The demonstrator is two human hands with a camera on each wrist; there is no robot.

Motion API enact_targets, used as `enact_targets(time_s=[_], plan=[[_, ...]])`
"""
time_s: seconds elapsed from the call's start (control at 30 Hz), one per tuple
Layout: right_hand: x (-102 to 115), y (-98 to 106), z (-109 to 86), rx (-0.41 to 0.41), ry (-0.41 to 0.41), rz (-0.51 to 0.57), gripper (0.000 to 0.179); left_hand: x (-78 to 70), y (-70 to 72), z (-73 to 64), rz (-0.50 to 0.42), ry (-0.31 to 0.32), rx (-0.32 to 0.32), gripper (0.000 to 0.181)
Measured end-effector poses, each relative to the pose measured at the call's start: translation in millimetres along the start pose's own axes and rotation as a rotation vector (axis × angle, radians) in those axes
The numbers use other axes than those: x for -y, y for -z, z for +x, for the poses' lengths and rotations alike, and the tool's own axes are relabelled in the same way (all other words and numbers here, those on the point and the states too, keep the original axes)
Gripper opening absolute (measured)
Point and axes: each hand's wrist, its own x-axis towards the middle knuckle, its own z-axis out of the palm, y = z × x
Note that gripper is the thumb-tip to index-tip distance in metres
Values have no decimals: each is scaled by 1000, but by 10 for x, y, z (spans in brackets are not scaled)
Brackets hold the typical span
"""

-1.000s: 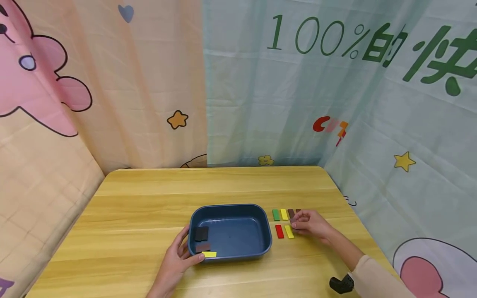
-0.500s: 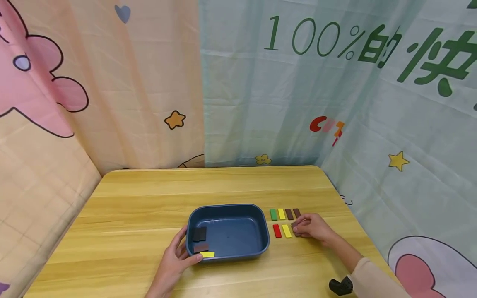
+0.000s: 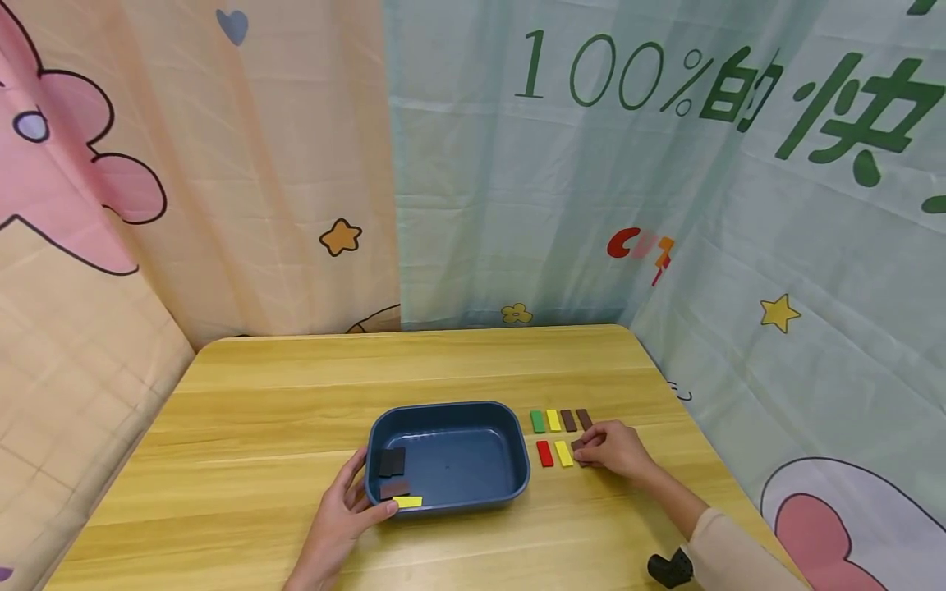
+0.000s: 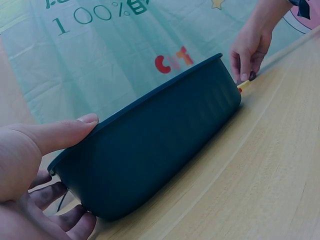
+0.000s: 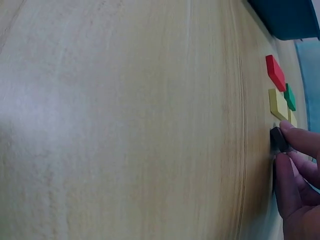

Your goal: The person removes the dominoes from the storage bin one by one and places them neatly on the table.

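Note:
A dark blue plastic tub (image 3: 458, 460) stands mid-table. My left hand (image 3: 334, 515) grips its near left corner, thumb over the rim and fingers against the outer wall, as the left wrist view shows on the tub (image 4: 155, 150). Inside lie black tiles (image 3: 392, 462), a brown tile (image 3: 395, 489) and a yellow tile (image 3: 407, 501). Right of the tub, my right hand (image 3: 617, 451) pinches a dark brown tile (image 5: 278, 139) between thumb and fingers, at the front row's right end. Beside it are a yellow tile (image 3: 564, 454) and a red tile (image 3: 544, 454).
The back row holds a green tile (image 3: 537, 422), a yellow tile (image 3: 553, 420) and two brown tiles (image 3: 568, 420). A black object (image 3: 670, 568) is by the right sleeve. Printed curtains (image 3: 473, 205) hang behind the wooden table (image 3: 259, 427).
My right hand has brought the brown tile from just below the back row down to the front row, beside the yellow tile. The left hand stays on the tub; the head view shifts slightly.

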Motion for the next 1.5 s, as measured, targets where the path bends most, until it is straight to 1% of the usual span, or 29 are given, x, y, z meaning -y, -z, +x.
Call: enact_targets(time_s=[0.1, 0.2, 0.43, 0.63, 0.73, 0.83, 0.93, 1.1, 1.17, 1.37, 1.5], plan=[[10, 8, 13, 0, 2, -44, 24, 5, -2, 2, -1, 1, 0, 94], [18, 18, 25, 9, 2, -50, 24, 6, -2, 1, -3, 5, 1, 94], [84, 85, 19, 49, -26, 17, 22, -17, -7, -11, 4, 9, 0, 95], [220, 140, 64, 51, -6, -5, 24, -28, 2, -16, 1, 9, -4, 94], [319, 136, 95, 66, 12, -22, 22, -27, 6, -16, 6, 9, -5, 94], [425, 119, 121, 95, 55, -35, 22, -24, 5, -13, 2, 15, -5, 94], [544, 116, 148, 138, 125, -45, 23, -22, 2, -12, 4, 24, -7, 95], [772, 124, 218, 240, 267, -56, 24, -27, -3, -20, 17, 35, -13, 95], [888, 111, 252, 280, 306, -54, 26, -25, -2, -15, 9, 31, -8, 94], [1257, -16, 344, 392, 390, -86, 25, -23, 11, -6, -6, 17, 4, 94], [1496, -118, 411, 468, 461, -147, 25, -26, 10, -13, 3, 20, 1, 94]])
